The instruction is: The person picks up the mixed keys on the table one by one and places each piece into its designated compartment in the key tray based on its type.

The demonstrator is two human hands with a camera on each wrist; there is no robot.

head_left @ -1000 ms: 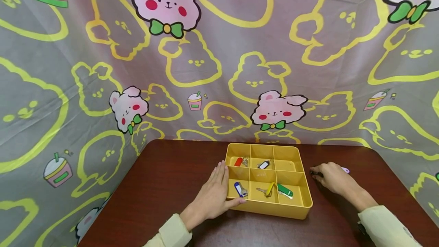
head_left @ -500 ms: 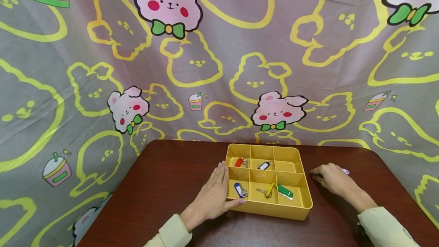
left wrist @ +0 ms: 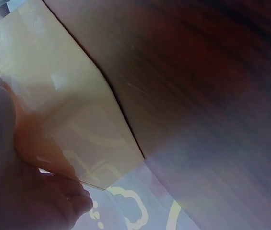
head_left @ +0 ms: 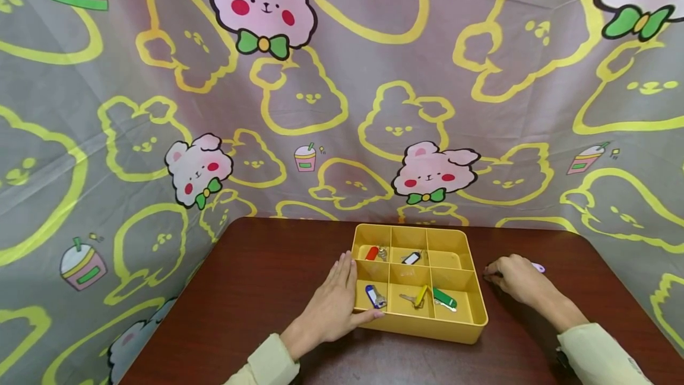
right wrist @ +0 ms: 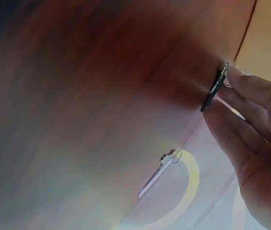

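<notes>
A yellow divided tray (head_left: 427, 327) sits on the table. My left hand (head_left: 331, 302) lies along its left side with straight fingers, thumb at the front wall; in the left wrist view the hand (left wrist: 28, 191) presses that wall. Right of the tray, my right hand (head_left: 515, 275) is low at the tabletop. The right wrist view shows its thumb and fingertips pinching a black key tag (right wrist: 212, 93) with a key and ring, tilted on edge. Inside the tray are tagged keys: red (head_left: 371, 253), black-edged (head_left: 411, 257), blue (head_left: 371, 294), yellow (head_left: 421, 296) and green (head_left: 444, 297).
A lilac key tag (head_left: 538, 267) lies beyond the right hand, its key and ring showing in the right wrist view. The yellow and green tags lie in neighbouring front compartments. A cartoon-print cloth (head_left: 331, 183) hangs close behind the brown table (head_left: 267, 266).
The dark tag at my right fingertips shows less in the head view than a second ago, the fingers having shifted slightly. My left hand and the tray stay put.
</notes>
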